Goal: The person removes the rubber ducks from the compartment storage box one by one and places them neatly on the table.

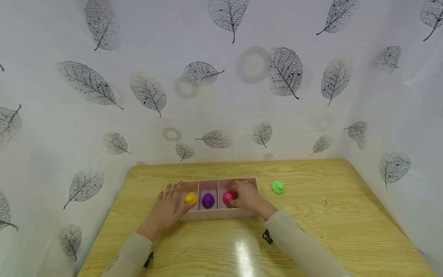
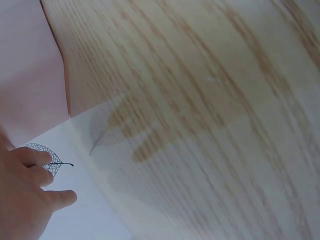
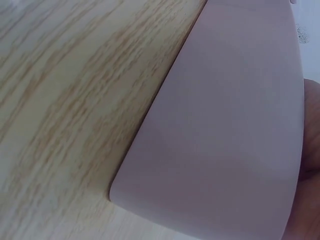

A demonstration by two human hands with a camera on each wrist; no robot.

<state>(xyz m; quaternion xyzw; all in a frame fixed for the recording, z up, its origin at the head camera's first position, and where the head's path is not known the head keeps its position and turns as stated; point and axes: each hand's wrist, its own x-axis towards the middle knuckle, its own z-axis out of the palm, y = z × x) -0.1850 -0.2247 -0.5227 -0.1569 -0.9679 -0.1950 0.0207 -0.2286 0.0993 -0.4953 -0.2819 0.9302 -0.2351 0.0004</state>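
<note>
A pink divided tray (image 1: 221, 214) lies on the wooden table (image 1: 322, 215). From the left, its compartments hold a yellow toy (image 1: 190, 198), a purple toy (image 1: 208, 200) and a pink toy (image 1: 227, 197). My right hand (image 1: 239, 194) reaches into the tray, its fingers curled round the pink toy. My left hand (image 1: 175, 199) rests with straight fingers against the tray's left end, next to the yellow toy. In the left wrist view, the left hand (image 2: 25, 197) shows below the tray's wall (image 2: 27, 75). The right wrist view is mostly the tray's outer wall (image 3: 225, 140).
A green toy (image 1: 277, 187) sits on the table just right of the tray. White curtains with a leaf print (image 1: 221, 96) close the table in at the back and on both sides.
</note>
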